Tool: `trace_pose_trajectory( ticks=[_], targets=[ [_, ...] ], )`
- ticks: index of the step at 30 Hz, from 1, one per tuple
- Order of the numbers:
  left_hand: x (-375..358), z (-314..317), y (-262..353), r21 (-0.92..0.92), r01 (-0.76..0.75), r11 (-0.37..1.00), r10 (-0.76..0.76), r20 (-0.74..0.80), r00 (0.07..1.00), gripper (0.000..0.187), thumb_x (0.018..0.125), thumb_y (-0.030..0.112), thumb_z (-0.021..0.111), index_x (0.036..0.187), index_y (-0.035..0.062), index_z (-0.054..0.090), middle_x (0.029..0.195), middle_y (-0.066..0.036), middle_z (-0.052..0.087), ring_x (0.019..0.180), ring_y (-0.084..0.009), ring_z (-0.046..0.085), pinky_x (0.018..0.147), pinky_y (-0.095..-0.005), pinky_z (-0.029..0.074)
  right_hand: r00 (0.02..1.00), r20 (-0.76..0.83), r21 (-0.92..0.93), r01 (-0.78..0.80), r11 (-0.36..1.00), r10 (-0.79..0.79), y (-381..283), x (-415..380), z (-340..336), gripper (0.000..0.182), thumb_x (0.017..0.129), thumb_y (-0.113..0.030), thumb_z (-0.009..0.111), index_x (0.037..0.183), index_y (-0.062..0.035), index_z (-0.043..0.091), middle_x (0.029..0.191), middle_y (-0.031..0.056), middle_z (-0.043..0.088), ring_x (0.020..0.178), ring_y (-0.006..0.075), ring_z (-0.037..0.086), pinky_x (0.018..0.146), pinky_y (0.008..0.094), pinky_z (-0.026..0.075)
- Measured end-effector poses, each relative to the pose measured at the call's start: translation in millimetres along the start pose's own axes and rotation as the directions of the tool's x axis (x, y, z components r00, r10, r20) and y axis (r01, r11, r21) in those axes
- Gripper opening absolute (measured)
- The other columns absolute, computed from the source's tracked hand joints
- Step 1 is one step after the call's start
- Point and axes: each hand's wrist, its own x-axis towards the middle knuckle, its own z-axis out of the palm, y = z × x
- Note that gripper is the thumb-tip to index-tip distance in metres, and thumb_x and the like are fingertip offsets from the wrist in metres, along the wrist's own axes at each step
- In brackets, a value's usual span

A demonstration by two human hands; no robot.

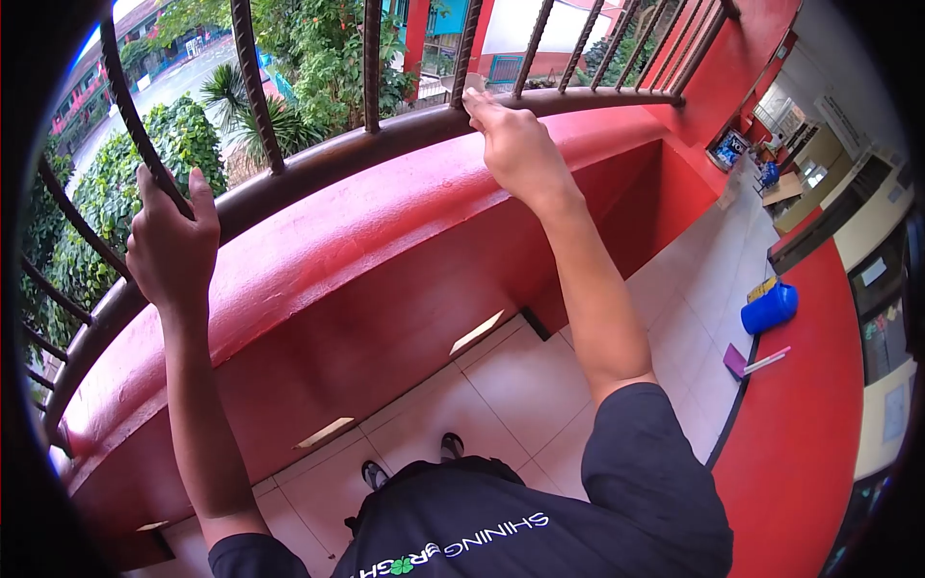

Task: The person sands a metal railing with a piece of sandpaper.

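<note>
My left hand (pixel 175 231) is wrapped round one of the dark twisted bars (pixel 140 125), just above the curved brown rail (pixel 332 154). My right hand (pixel 511 135) pinches a thin, pale, crumpled piece, perhaps cloth or paper (pixel 469 87), against another upright bar (pixel 469 43) where it meets the rail. Its fingers are closed and partly hidden behind the hand. Below the rail runs a glossy red ledge (pixel 318 217).
Pale floor tiles (pixel 511 385) lie beneath, with my feet on them. To the right are a blue container (pixel 769 310), a purple dustpan (pixel 736 361) and a red wall (pixel 809 414). Green plants (pixel 173 154) and a paved yard show beyond the bars.
</note>
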Motion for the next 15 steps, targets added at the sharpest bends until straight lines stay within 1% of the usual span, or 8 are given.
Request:
trace_pose_trajectory(
  ticks=[2, 3, 6, 9, 10, 12, 14, 15],
  targets=[
    [-0.1, 0.4, -2.2, 0.008, -0.011, 1.0, 0.011, -0.008, 1.0, 0.062, 0.097, 0.044, 0.06, 0.136, -0.0037, 0.056, 0.081, -0.02, 0.075, 0.081, -0.0396, 0.075, 0.074, -0.0517, 0.059, 0.998, -0.048, -0.015, -0.043, 0.999, 0.042, -5.3, -5.4, 2.2, 0.037, 0.098, -0.003, 0.049, 0.13, -0.0046, 0.067, 0.117, 0.024, 0.07, 0.101, 0.0373, 0.072, 0.09, 0.0445, 0.056],
    [-0.5, -0.1, -2.0, 0.008, -0.003, 1.0, 0.003, -0.004, 1.0, 0.062, 0.097, 0.044, 0.06, 0.138, -0.0032, 0.056, 0.082, -0.021, 0.075, 0.082, -0.0396, 0.075, 0.076, -0.052, 0.059, 0.994, -0.035, -0.208, -0.106, 0.972, 0.101, 4.2, 4.1, -5.0, 0.037, 0.098, -0.005, 0.049, 0.129, -0.0081, 0.068, 0.111, 0.0228, 0.072, 0.099, 0.039, 0.072, 0.087, 0.0456, 0.056],
    [-0.6, 2.8, -5.2, -0.034, -0.005, 0.999, 0.004, -0.028, 1.0, 0.062, 0.097, 0.045, 0.06, 0.138, -0.0024, 0.056, 0.081, -0.021, 0.075, 0.082, -0.04, 0.075, 0.076, -0.0524, 0.059, 0.993, -0.095, 0.023, -0.073, 0.997, 0.075, -14.8, -12.5, 2.6, 0.031, 0.098, -0.015, 0.051, 0.118, -0.0123, 0.074, 0.103, 0.021, 0.074, 0.102, 0.04, 0.07, 0.093, 0.0505, 0.055],
    [-0.2, 5.3, -5.6, -0.02, 0.002, 1.0, -0.003, -0.033, 0.999, 0.06, 0.097, 0.045, 0.06, 0.136, 0.0001, 0.057, 0.08, -0.019, 0.075, 0.081, -0.0401, 0.075, 0.075, -0.0526, 0.06, 0.995, -0.063, 0.015, -0.081, 0.997, 0.082, -13.3, -13.7, -1.0, 0.031, 0.098, -0.016, 0.051, 0.121, -0.013, 0.073, 0.107, 0.0201, 0.074, 0.104, 0.039, 0.07, 0.093, 0.0501, 0.055],
    [-0.3, 3.9, -4.7, -0.011, -0.002, 1.0, 0.001, -0.021, 1.0, 0.059, 0.097, 0.045, 0.06, 0.136, 0.0007, 0.058, 0.08, -0.019, 0.075, 0.08, -0.04, 0.075, 0.074, -0.0524, 0.06, 0.978, -0.046, -0.184, -0.21, 0.96, 0.204, -10.6, -6.3, -6.0, 0.034, 0.098, -0.017, 0.052, 0.127, -0.0155, 0.071, 0.113, 0.0187, 0.073, 0.109, 0.0378, 0.069, 0.097, 0.0493, 0.054],
    [-1.0, 2.4, -4.4, -0.02, -0.005, 1.0, 0.005, -0.014, 1.0, 0.059, 0.097, 0.045, 0.059, 0.136, 0.0012, 0.058, 0.08, -0.019, 0.075, 0.08, -0.0399, 0.075, 0.073, -0.0522, 0.06, 0.97, -0.005, -0.273, -0.236, 0.933, 0.244, -7.0, 2.3, -3.9, 0.036, 0.099, -0.018, 0.051, 0.129, -0.0177, 0.07, 0.115, 0.0172, 0.073, 0.111, 0.0384, 0.069, 0.098, 0.0499, 0.054],
    [-0.8, 2.8, -3.9, -0.013, 0.0, 1.0, 0.0, -0.023, 1.0, 0.059, 0.097, 0.045, 0.059, 0.136, 0.0014, 0.058, 0.079, -0.019, 0.075, 0.079, -0.0399, 0.076, 0.073, -0.0518, 0.061, 0.984, -0.175, -0.037, 0.033, 0.999, -0.039, -10.6, -11.7, 21.9, 0.032, 0.1, -0.019, 0.05, 0.123, -0.0172, 0.073, 0.11, 0.0173, 0.074, 0.107, 0.0396, 0.069, 0.095, 0.0516, 0.055],
    [0.8, 2.9, -2.7, -0.014, 0.003, 1.0, -0.004, -0.028, 1.0, 0.059, 0.097, 0.045, 0.059, 0.136, 0.0014, 0.058, 0.079, -0.019, 0.075, 0.079, -0.0399, 0.076, 0.073, -0.0518, 0.061, 0.984, -0.106, -0.092, -0.152, 0.984, 0.142, -30.6, -15.8, 10.9, 0.031, 0.102, -0.019, 0.051, 0.125, -0.0133, 0.072, 0.111, 0.0192, 0.073, 0.101, 0.0386, 0.072, 0.094, 0.0488, 0.055]
  ],
)
